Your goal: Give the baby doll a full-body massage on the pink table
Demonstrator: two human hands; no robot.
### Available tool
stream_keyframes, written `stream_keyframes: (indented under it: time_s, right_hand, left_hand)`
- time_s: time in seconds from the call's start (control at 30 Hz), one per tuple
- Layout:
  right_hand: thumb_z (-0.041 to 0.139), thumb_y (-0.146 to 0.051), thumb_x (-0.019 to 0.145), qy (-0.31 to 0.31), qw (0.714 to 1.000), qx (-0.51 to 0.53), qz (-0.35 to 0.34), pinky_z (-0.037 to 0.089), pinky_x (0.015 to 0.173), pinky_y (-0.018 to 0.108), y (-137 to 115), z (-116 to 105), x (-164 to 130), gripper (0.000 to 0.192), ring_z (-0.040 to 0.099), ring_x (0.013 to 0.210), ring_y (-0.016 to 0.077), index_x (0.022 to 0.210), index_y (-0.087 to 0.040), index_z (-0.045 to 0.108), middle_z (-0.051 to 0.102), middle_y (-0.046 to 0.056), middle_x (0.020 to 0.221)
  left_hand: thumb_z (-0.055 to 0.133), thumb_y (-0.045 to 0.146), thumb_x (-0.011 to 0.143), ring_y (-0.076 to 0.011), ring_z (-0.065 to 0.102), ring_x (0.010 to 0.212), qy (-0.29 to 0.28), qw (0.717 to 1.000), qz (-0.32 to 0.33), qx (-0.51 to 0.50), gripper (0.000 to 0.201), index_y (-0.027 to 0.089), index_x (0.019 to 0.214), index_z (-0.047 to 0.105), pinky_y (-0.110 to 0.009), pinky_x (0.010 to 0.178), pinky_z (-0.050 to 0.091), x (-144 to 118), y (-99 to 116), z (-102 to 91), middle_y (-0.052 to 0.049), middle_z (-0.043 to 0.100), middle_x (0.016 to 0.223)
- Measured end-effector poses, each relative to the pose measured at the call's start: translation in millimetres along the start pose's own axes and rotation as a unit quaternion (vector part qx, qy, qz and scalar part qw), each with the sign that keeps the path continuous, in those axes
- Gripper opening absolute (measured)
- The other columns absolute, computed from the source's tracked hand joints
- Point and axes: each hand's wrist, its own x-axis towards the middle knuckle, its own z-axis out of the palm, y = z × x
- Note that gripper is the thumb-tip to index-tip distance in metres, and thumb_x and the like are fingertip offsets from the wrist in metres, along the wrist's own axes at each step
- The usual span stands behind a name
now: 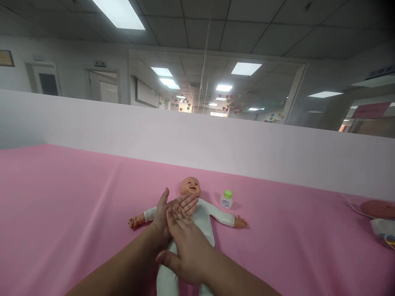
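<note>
Resting on the L hand (176,203), the R hand (189,244) is flat, fingers out. L is flat too, palm up. Both are over the baby doll (203,224), which lies face up on the pink sheet (293,242). Sm. bottle (226,202) w/ green cap (228,193) stands nr. it.

White doll body (205,222), plain pink cover (70,213), lime-green bottle cap (228,193)

Head cam, fwd & sl. down
</note>
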Motion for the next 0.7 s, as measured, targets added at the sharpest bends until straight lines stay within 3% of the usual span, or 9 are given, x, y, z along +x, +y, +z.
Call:
stream_keyframes:
  time_s: [0.1, 0.23, 0.3, 0.4, 0.5, 0.7]
  right_hand:
    - [0.045, -0.076, 0.098, -0.012, 0.998, -0.042, 0.035, 0.012, 0.133, 0.056, 7, -9, 6, 0.104, 0.013, 0.163, 0.0376, 0.167, -0.004, 0.017, 0.013, 0.021, 0.174]
    - [0.039, -0.071, 0.102, -0.009, 0.989, -0.102, 0.107, 0.001, 0.133, 0.058, 19, -25, 8, 0.092, 0.013, 0.163, 0.0350, 0.167, -0.007, 0.025, 0.021, 0.018, 0.173]
    - [0.039, -0.068, 0.103, -0.023, 0.986, -0.111, 0.124, 0.001, 0.132, 0.059, 21, -29, 6, 0.087, 0.014, 0.163, 0.0339, 0.166, -0.009, 0.027, 0.025, 0.017, 0.172]
    - [0.043, -0.068, 0.102, -0.046, 0.991, -0.096, 0.083, -0.002, 0.132, 0.058, 12, -27, 1, 0.089, 0.014, 0.163, 0.0325, 0.168, -0.011, 0.022, 0.021, 0.016, 0.173]
    - [0.044, -0.071, 0.101, -0.065, 0.996, -0.052, 0.029, 0.002, 0.133, 0.055, -3, -19, -3, 0.093, 0.015, 0.163, 0.0320, 0.168, -0.010, 0.021, 0.018, 0.017, 0.174]
    - [0.045, -0.074, 0.100, -0.043, 0.998, -0.028, 0.021, 0.008, 0.134, 0.054, -11, -10, -2, 0.101, 0.006, 0.164, 0.0356, 0.168, -0.004, 0.016, 0.010, 0.020, 0.175]
  left_hand:
    - [0.051, 0.067, 0.098, -0.0425, 0.062, 0.134, -0.018, 0.999, -0.024, 0.011, 0.090, 0.004, 0.161, 0.035, -0.059, 0.117, 0.042, -2, -10, 4.1, -0.030, 0.062, 0.144]
    - [0.049, 0.073, 0.096, -0.0431, 0.064, 0.130, -0.064, 0.997, -0.044, 0.016, 0.093, 0.002, 0.156, 0.041, -0.058, 0.115, 0.044, -1, -6, 3.0, -0.030, 0.065, 0.138]
    - [0.048, 0.073, 0.096, -0.0405, 0.064, 0.131, -0.052, 0.998, -0.027, 0.021, 0.095, 0.000, 0.157, 0.038, -0.055, 0.114, 0.046, 1, 4, -1.2, -0.029, 0.066, 0.137]
    - [0.044, 0.073, 0.098, -0.0355, 0.063, 0.132, 0.005, 0.999, 0.020, 0.036, 0.096, 0.000, 0.159, 0.033, -0.048, 0.110, 0.051, 4, 21, -8.0, -0.029, 0.064, 0.140]
    - [0.040, 0.073, 0.099, -0.0334, 0.062, 0.134, 0.031, 0.997, 0.047, 0.049, 0.096, 0.000, 0.159, 0.033, -0.044, 0.109, 0.053, 5, 29, -9.7, -0.030, 0.060, 0.143]
    - [0.035, 0.075, 0.099, -0.0373, 0.056, 0.141, 0.010, 0.998, 0.025, 0.063, 0.094, 0.006, 0.164, 0.028, -0.055, 0.115, 0.046, 2, 9, 4.5, -0.029, 0.058, 0.149]
